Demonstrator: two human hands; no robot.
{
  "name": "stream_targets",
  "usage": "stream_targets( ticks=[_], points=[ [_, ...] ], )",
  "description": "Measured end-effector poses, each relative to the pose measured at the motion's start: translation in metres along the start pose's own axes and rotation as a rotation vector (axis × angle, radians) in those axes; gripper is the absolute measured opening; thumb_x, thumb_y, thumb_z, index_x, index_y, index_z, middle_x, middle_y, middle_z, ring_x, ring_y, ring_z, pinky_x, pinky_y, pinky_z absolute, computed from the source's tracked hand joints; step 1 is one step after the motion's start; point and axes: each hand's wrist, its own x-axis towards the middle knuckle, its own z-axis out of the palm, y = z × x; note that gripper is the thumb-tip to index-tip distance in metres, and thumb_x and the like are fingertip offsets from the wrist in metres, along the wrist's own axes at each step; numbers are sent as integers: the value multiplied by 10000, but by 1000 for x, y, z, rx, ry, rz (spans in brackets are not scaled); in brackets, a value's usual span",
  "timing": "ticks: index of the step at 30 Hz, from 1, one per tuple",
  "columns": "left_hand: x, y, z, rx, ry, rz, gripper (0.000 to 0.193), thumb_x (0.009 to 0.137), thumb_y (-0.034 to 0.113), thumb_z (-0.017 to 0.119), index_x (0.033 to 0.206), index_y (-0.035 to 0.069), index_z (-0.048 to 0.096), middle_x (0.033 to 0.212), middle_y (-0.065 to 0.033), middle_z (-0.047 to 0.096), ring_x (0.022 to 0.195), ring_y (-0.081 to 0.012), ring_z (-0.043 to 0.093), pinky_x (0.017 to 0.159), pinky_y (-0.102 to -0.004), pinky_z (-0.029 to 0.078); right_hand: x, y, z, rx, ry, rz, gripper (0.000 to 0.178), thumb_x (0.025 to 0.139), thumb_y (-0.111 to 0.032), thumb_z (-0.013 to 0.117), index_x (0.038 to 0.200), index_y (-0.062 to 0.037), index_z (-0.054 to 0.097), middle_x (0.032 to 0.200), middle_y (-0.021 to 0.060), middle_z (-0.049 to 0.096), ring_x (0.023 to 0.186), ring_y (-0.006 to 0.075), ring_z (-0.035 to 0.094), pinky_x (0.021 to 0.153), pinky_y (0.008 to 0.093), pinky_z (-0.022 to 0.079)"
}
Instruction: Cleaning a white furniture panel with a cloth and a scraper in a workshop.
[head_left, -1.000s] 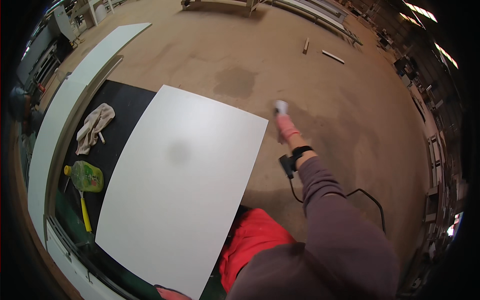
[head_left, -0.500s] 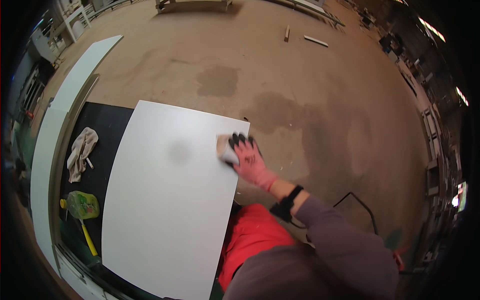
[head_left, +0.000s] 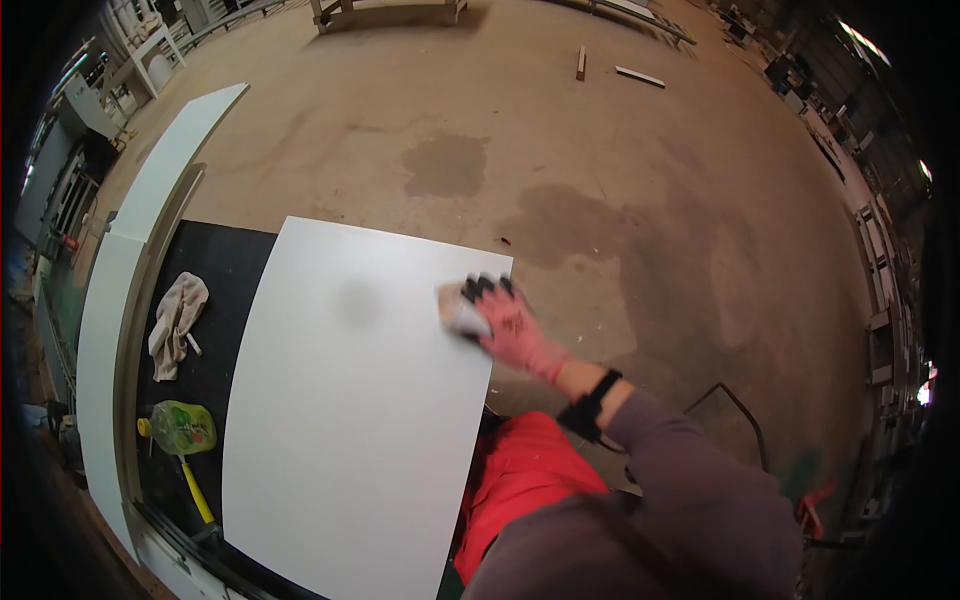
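My right hand [head_left: 512, 328], in a pink glove with black fingertips, is closed on a folded beige-and-white cloth-like pad [head_left: 450, 308]. It presses the pad flat on a large white panel [head_left: 340, 420], close to the panel's far right corner. Motion blurs the pad, so its exact material is hard to make out. The panel lies on a dark work surface [head_left: 222, 262]. My left hand does not show.
Left of the panel lie a crumpled beige cloth [head_left: 178, 318], a clear bottle of yellow-green liquid [head_left: 186, 428] and a yellow-handled tool [head_left: 198, 490]. A long white board [head_left: 150, 200] runs along the left. Two strips [head_left: 640, 77] rest on the brown floor [head_left: 560, 130].
The whole view has shifted slightly, so the panel sits a little lower and further right. My right hand and the pad stay near the same corner, having moved barely nearer to me.
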Motion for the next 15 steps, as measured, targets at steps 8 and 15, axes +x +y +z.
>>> stream_targets(
  ticks=[8,15],
  points=[
    [-1,3,11,25,-59,-11,326,933,145,351,1098,-59,545,999,-139,569,911,-233,546,800,-319,432,68,205,45,778,430,940,513,888,-414,466,954,74,609,761,212,639,737,407,605,676,426,473],
    [-3,-10,12,66,-74,-39,308,925,127,360,1080,-51,558,965,-125,577,889,-221,551,779,-317,438,-10,83,11,261,233,259,601,803,-359,613,1272,-22,443,1222,246,460,1117,360,451,1013,440,312]
  ],
)
